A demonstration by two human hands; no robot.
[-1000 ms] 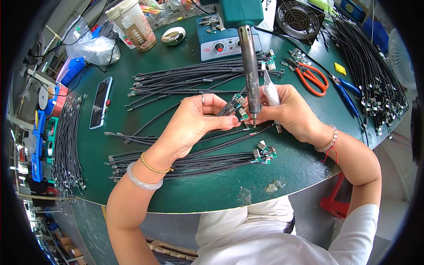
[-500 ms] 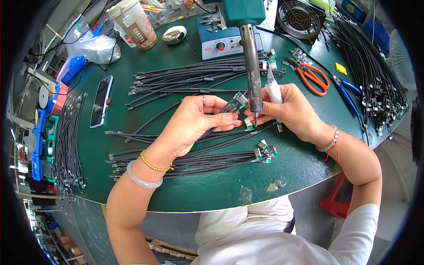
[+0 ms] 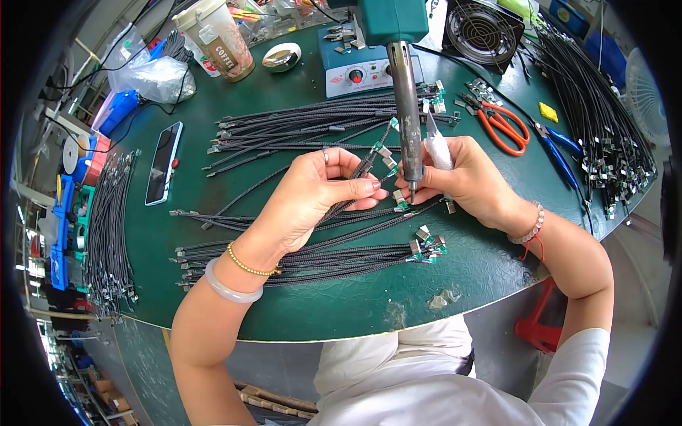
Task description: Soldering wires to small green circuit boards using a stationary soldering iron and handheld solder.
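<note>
Left hand (image 3: 312, 195): fingers curled, pinching a small bunch of black braided cables (image 3: 355, 186) just short of their green connector ends. The bunch's long axis runs from lower left to upper right, its ends pointing at the soldering iron tip (image 3: 411, 192). Right hand (image 3: 462, 181): closed around a white solder stick (image 3: 438, 145), fingertips beside the tip, and nearer to it. The iron (image 3: 406, 106) hangs vertically between both hands. Finished cables (image 3: 320, 257) lie on the green table (image 3: 298, 305); orange-handled cutters (image 3: 501, 124) lie well apart to the right.

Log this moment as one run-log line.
left hand: pinches black cable | right hand: holds white-wrapped tool | soldering iron: tip at connector
</note>
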